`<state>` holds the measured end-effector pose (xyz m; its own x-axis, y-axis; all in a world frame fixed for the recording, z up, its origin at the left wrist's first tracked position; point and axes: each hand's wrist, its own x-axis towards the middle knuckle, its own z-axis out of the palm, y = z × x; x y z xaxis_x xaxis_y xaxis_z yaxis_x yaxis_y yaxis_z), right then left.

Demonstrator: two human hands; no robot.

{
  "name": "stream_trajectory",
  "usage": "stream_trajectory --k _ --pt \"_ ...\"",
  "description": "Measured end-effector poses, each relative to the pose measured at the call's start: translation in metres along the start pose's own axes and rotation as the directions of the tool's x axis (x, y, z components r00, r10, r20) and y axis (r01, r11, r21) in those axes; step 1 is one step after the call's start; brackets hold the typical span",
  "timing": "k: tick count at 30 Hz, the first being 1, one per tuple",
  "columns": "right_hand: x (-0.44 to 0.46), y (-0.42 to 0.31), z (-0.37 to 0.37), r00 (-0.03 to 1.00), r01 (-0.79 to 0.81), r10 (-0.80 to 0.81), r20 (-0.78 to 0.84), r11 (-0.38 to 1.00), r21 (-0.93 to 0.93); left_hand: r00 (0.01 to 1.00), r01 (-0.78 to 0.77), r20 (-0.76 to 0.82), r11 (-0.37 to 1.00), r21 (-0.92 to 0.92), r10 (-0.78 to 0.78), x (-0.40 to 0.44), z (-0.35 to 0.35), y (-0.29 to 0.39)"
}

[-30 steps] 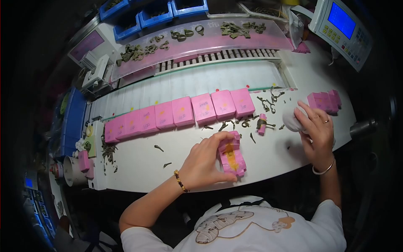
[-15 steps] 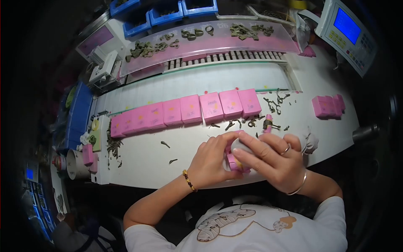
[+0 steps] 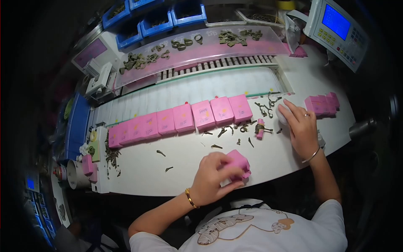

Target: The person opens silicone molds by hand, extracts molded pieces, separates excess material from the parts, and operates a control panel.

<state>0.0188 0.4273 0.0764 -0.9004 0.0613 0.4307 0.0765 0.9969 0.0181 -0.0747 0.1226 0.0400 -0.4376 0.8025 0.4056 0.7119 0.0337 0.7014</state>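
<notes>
My left hand (image 3: 214, 176) is closed around a pink rubber mould block (image 3: 238, 159) near the table's front edge; the fingers cover part of it. My right hand (image 3: 300, 126) is over the right side of the table, its fingers curled on a whitish rounded thing (image 3: 282, 115), partly hidden, which looks like a cloth pouch. Between the hands lies a small pink roll (image 3: 260, 129) with dark green pieces around it. Behind them stands a slanting row of pink mould blocks (image 3: 183, 117) with handwriting and yellow marks.
Dark green branched pieces (image 3: 265, 108) lie scattered right of the row. More pink blocks (image 3: 321, 105) stand at the right. A clear shelf (image 3: 189, 50) holds green rings and pieces. Blue bins (image 3: 155, 25) are at the back, with a keypad display (image 3: 338, 31) at the right.
My right hand has moved away from the left hand, to the right and farther back, with the whitish thing. My left hand keeps the pink mould block. The view has shifted slightly.
</notes>
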Motion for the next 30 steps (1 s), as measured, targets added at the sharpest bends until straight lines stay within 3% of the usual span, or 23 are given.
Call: stream_trajectory --k 1,5,7,11,12,13,16,17,19,21,23,25,26,27,28,30 --pt "0.001 0.005 0.003 1.0 -0.007 0.007 -0.005 1.0 -0.003 0.996 -0.089 0.018 0.995 0.043 0.089 -0.001 0.003 0.003" --pt "0.014 0.005 0.007 0.994 0.024 -0.043 0.099 0.983 0.183 0.996 -0.092 0.035 0.982 0.166 0.087 -0.003 0.015 0.013" --pt "0.021 0.003 0.019 0.957 0.092 -0.208 0.203 0.879 0.467 0.996 -0.053 0.072 0.988 0.144 0.043 0.0 0.014 0.016" --pt "0.028 -0.006 0.043 0.93 0.118 -0.283 0.236 0.835 0.537 0.999 0.009 0.044 0.998 0.061 -0.012 0.014 0.008 0.023" --pt "0.03 -0.008 0.046 0.944 0.147 -0.284 0.167 0.817 0.558 0.998 0.054 0.011 0.999 0.001 -0.054 0.019 0.009 0.023" --pt "0.03 -0.009 0.046 0.947 0.145 -0.279 0.159 0.813 0.564 0.998 0.053 0.018 0.999 0.011 -0.053 0.023 0.01 0.022" --pt "0.024 -0.012 0.038 0.963 0.094 -0.218 0.157 0.82 0.565 0.983 0.093 -0.167 0.993 0.077 -0.079 0.04 0.019 0.013" --pt "0.023 -0.015 0.033 0.983 0.089 -0.166 0.082 0.813 0.576 0.983 0.092 -0.163 0.992 0.081 -0.078 0.048 0.022 0.014" --pt "0.021 -0.022 0.024 0.994 0.086 -0.11 0.004 0.804 0.588 0.92 0.348 -0.131 0.924 -0.159 -0.369 0.064 0.031 0.018" --pt "0.019 -0.028 0.015 0.993 0.114 -0.07 -0.091 0.713 0.692 0.928 0.328 -0.109 0.921 -0.21 -0.356 0.078 0.037 0.015" --pt "0.018 -0.032 0.011 0.991 0.128 -0.052 -0.125 0.66 0.74 0.928 0.314 -0.043 0.842 -0.438 -0.369 0.089 0.043 0.013" --pt "0.018 -0.031 0.01 0.986 0.123 0.026 -0.165 0.55 0.826 0.931 0.309 -0.039 0.839 -0.448 -0.363 0.093 0.044 0.012" --pt "0.018 -0.024 0.001 0.999 0.032 0.018 -0.049 0.516 0.856 0.927 0.304 -0.06 0.837 -0.454 -0.37 0.092 0.045 0.01" --pt "0.017 -0.02 0.003 0.998 0.029 0.027 -0.05 0.51 0.86 0.922 0.302 -0.081 0.835 -0.461 -0.378 0.091 0.046 0.008" --pt "0.016 -0.015 0.005 0.998 -0.06 0.03 0.052 0.365 0.929 0.925 0.222 -0.184 0.866 -0.449 -0.332 0.092 0.05 0.005" --pt "0.012 -0.01 0.016 0.981 -0.194 0.042 0.191 0.082 0.978 0.942 0.207 -0.171 0.901 -0.382 -0.289 0.094 0.046 0.004"
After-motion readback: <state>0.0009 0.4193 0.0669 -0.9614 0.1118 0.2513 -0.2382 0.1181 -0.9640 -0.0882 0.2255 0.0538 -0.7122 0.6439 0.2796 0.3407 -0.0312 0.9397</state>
